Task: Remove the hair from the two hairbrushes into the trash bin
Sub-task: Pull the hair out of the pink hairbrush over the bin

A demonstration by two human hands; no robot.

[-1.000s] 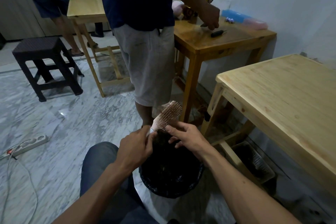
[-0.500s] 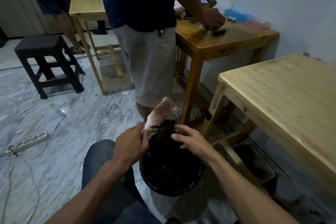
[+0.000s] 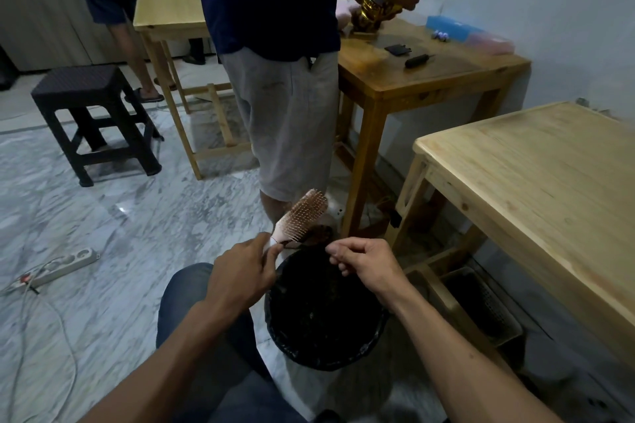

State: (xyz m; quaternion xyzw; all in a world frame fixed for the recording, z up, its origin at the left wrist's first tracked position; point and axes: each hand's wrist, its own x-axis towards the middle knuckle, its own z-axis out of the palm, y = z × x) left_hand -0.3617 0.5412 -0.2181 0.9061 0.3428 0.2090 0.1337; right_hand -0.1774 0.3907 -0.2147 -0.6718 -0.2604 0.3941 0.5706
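Observation:
My left hand (image 3: 242, 276) grips the handle of a pink hairbrush (image 3: 302, 216), whose bristled head points up and to the right above the far rim of the trash bin. A dark clump of hair (image 3: 318, 234) clings to the lower bristles. My right hand (image 3: 364, 261) hovers over the bin with its fingertips pinched together just right of that clump; whether strands are between them I cannot tell. The round bin (image 3: 379, 324), lined with a black bag, stands on the floor between my knee and the table. A second hairbrush is not in sight.
A person (image 3: 275, 55) stands right behind the bin, handling a gold object at a darker wooden table (image 3: 429, 75). A light wooden table (image 3: 536, 175) is to my right, with a mesh basket (image 3: 488, 306) beneath. A black stool (image 3: 92, 113) and a power strip (image 3: 65, 264) lie to the left.
My right hand has drawn back from the brush's bristles to the right and closed its fingers into a pinch. The brush stays tilted over the bin in my left hand.

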